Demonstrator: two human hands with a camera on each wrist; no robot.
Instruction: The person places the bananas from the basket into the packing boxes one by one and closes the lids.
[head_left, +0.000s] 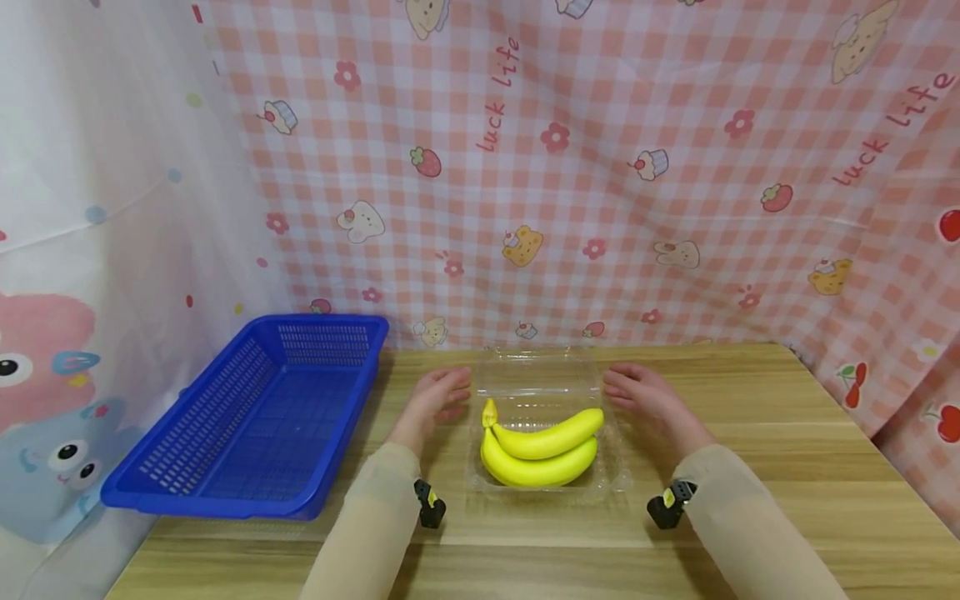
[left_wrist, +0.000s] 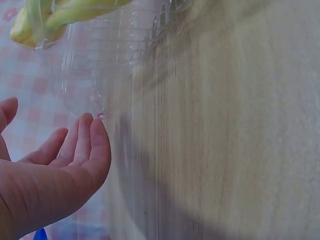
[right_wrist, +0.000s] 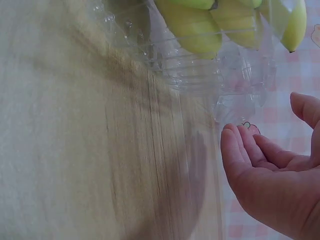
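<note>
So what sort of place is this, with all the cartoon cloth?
Probably a little corner set up for filming, though I can't tell which room or building. Pink checked cloth hangs behind a wood-grain table, and there are small black wrist cameras.

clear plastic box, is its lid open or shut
Open: in the head view, the lid is turned back on the far side of the clear plastic box, leaving the bananas uncovered.

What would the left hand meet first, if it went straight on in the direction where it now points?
Probably the open clear plastic lid: the left hand points toward its side edge, though depth is hard to judge here.
</note>
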